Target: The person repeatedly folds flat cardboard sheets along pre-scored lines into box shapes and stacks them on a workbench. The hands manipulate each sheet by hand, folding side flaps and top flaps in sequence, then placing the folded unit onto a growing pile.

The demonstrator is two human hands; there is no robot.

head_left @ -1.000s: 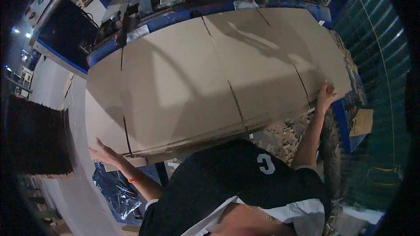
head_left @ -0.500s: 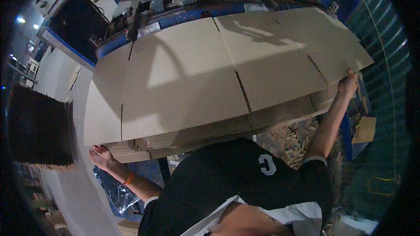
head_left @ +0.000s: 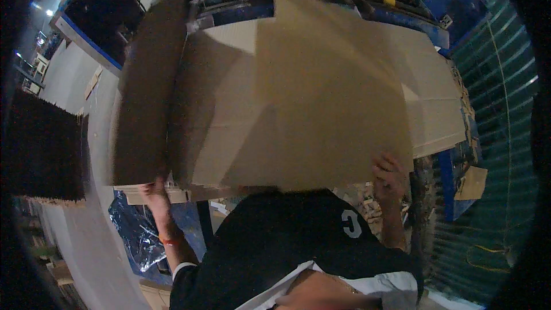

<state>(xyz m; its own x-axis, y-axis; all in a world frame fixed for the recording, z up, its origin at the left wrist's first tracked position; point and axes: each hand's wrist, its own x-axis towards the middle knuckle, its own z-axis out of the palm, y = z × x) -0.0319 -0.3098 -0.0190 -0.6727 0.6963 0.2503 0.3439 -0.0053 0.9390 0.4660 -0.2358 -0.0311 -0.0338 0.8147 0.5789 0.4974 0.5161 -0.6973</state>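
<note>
Green corrugated wall [head_left: 491, 132] flanks the cardboard stack [head_left: 439, 123], above which a blurred cardboard sheet [head_left: 338, 115] seems partway folded, panels raised and not closed, the left hand [head_left: 155, 192] gripping its near-left edge, the right hand [head_left: 390, 177] well apart near its other end, grip unclear.

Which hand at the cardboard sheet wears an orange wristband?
The left hand, at the lower left edge of the cardboard sheet: its wristband shows; none is visible on the right hand.

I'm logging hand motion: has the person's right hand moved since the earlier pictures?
Yes: the right hand has moved left and closer to the person's body, away from the green wall.
</note>
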